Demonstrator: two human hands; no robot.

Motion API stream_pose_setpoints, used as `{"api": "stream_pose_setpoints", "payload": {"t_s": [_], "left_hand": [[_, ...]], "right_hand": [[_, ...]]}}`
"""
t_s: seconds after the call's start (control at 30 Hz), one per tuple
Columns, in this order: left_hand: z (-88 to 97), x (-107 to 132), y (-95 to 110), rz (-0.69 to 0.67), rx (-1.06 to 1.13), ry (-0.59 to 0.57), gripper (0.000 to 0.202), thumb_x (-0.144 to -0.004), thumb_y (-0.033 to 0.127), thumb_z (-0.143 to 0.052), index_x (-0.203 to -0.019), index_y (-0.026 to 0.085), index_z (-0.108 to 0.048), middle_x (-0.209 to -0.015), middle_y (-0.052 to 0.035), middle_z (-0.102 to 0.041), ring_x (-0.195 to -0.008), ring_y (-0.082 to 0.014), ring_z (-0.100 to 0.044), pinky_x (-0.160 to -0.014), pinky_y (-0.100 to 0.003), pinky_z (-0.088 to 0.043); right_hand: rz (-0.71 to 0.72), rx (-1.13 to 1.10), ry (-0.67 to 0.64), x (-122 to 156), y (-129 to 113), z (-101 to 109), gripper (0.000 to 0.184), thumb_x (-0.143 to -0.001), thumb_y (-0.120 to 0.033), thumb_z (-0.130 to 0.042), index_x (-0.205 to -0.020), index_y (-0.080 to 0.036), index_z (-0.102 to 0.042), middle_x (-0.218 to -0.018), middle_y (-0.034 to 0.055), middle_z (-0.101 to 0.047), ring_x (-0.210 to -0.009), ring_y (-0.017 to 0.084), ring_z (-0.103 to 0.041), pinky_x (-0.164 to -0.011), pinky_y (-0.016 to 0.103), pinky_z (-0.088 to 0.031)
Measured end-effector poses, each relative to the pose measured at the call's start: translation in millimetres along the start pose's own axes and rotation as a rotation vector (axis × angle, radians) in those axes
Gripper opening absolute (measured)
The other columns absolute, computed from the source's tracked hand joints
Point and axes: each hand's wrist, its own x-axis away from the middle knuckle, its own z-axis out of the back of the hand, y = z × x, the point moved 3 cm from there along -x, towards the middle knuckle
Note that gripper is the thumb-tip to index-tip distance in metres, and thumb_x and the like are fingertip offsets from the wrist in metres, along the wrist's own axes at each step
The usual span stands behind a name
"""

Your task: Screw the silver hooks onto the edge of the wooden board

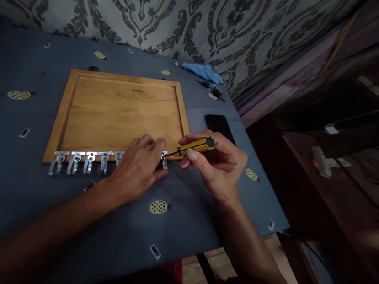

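A framed wooden board (123, 118) lies flat on the cloth-covered table (6, 138). Along its near edge runs a silver metal hook rail (90, 160) with several hooks hanging over the side. My left hand (139, 168) is closed over the right part of the rail, pressing it against the board and hiding some hooks. In my right hand (224, 167) is a yellow and black screwdriver (197, 146), gripped by the handle between thumb and fingers. Its thin shaft points left and down to the rail's right end, beside my left fingertips. Whether a screw sits under the tip cannot be made out.
A black phone (221, 125) lies right of the board, partly behind my right hand. Farther back are a bunch of keys (213, 89) and a blue cloth (203, 72) near the patterned wall covering (191, 13). Dark reddish furniture (342, 193) with cables stands to the right.
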Motion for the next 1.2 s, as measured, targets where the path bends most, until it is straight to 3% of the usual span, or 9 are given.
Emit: {"api": "stream_pose_setpoints", "payload": {"t_s": [0.5, 0.7, 1.2], "left_hand": [[0.3, 0.4, 0.4, 0.012, 0.004, 0.014, 0.036, -0.083, 0.022, -0.076, -0.107, 0.02, -0.05, -0.102, -0.0076, -0.064, -0.103, -0.0282, -0.056, -0.087, -0.042, -0.05], [0.4, 0.7, 0.0, -0.002, 0.011, 0.012, 0.034, -0.084, 0.021, -0.075, -0.106, 0.02, -0.049, -0.103, -0.0081, -0.065, -0.103, -0.0283, -0.056, -0.087, -0.042, -0.05], [0.3, 0.5, 0.0, 0.017, 0.036, 0.012, 0.034, -0.083, 0.019, -0.075, -0.106, 0.019, -0.05, -0.103, -0.0091, -0.064, -0.103, -0.0291, -0.056, -0.088, -0.043, -0.049]], "right_hand": [[-0.025, 0.036, 0.022, 0.5, 3.4, 0.7, 0.022, -0.082, -0.038, -0.08, -0.093, -0.019, -0.075, -0.089, 0.0023, -0.078, -0.051, 0.008, -0.067, -0.049, 0.021, -0.059], [0.003, 0.03, 0.018, 0.8, 1.2, -0.3, 0.014, -0.083, -0.032, -0.08, -0.09, -0.021, -0.075, -0.088, 0.001, -0.077, -0.051, 0.007, -0.066, -0.049, 0.02, -0.059], [0.038, 0.092, 0.062, 5.3, 2.3, -2.7, 0.019, -0.079, -0.033, -0.084, -0.084, -0.02, -0.071, -0.08, -0.0016, -0.071, -0.049, 0.007, -0.064, -0.047, 0.019, -0.052]]}}
